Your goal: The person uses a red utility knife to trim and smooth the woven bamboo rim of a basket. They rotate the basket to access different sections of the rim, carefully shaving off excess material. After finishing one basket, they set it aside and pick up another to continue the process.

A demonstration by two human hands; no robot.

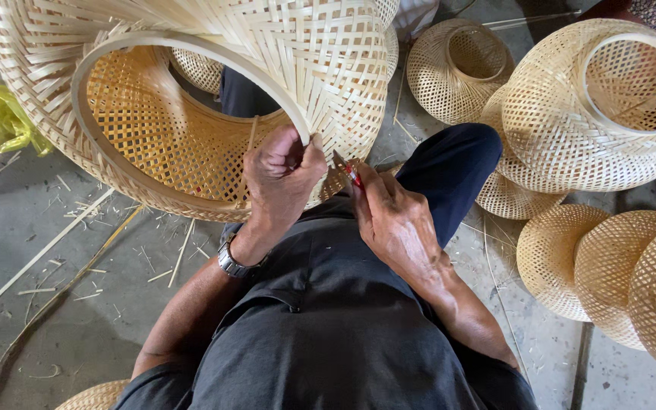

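Note:
A large woven bamboo basket lies tilted on my lap, its round rim facing me. My left hand pinches the rim at its lower right, fingers closed on the bamboo strips. My right hand is just to the right of it, gripping a small red-handled tool whose tip points at the basket's edge. A metal watch sits on my left wrist.
Several finished woven bamboo shades are stacked at the right and far right, another one behind. Loose bamboo strips and shavings litter the concrete floor at the left. A yellow plastic bag lies at the far left.

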